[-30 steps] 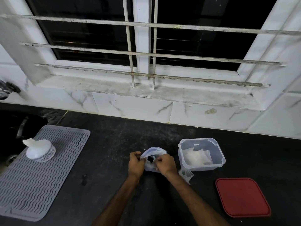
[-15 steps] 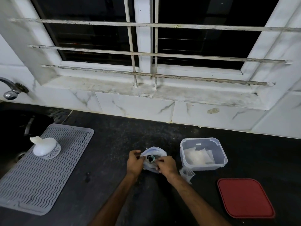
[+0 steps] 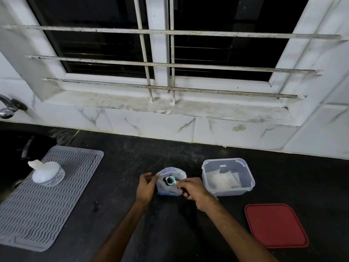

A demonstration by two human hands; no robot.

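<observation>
A small clear plastic bag (image 3: pixel 171 189) stands open on the dark counter (image 3: pixel 122 186), just in front of me. My left hand (image 3: pixel 146 188) pinches the bag's left edge. My right hand (image 3: pixel 192 190) holds a small teal scoop (image 3: pixel 171 180) by its handle, with the scoop's dark-filled bowl over the bag's mouth. A clear plastic container (image 3: pixel 228 176) with white packets inside sits to the right of the bag. Its red lid (image 3: pixel 275 225) lies flat farther to the right, near the front.
A grey ribbed mat (image 3: pixel 43 201) lies at the left with a white tub (image 3: pixel 48 174) on it. Beyond it are a dark sink (image 3: pixel 17 148) and a tap (image 3: pixel 9 108). A tiled wall and a barred window sill (image 3: pixel 170 108) close off the back.
My right hand has drawn a little to the right, and the teal scoop now shows above the bag's mouth. The view has shifted slightly.
</observation>
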